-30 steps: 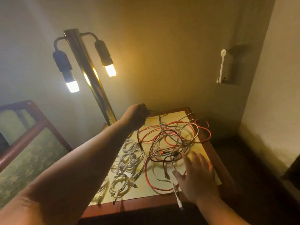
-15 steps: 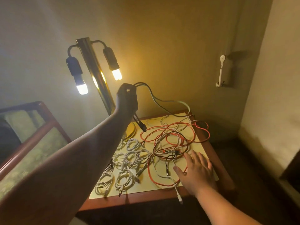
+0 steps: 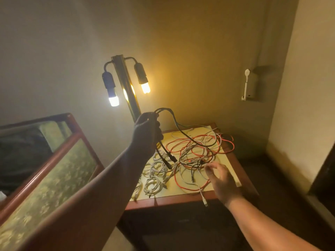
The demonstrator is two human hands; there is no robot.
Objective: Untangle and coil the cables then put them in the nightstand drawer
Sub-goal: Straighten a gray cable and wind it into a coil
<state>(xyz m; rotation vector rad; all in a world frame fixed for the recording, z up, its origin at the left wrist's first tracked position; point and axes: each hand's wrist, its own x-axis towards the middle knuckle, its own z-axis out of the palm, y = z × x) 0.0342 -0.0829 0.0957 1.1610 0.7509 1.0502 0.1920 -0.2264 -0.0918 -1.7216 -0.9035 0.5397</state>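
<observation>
Dark cable [image 3: 172, 116], doubled, now raised above desk [image 3: 181, 201] in left grip [image 3: 146, 131], fingers curled round it; far end still in red/white tangle [image 3: 197, 151]. Right grip [image 3: 221, 180] no longer flat on tangle; blurred, can't tell if pinching. Prob. nearly freed, coil nxt.

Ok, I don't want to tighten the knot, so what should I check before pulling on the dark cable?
1. Left hand grips the dark cable: ok.
2. Cable free of the tangle: not ok, it runs into it.
3. Right hand pinning the tangle: cannot tell, contact unclear.
4. Coiled white cables set aside: ok.
5. Nightstand drawer open: cannot tell, front too dark.
</observation>
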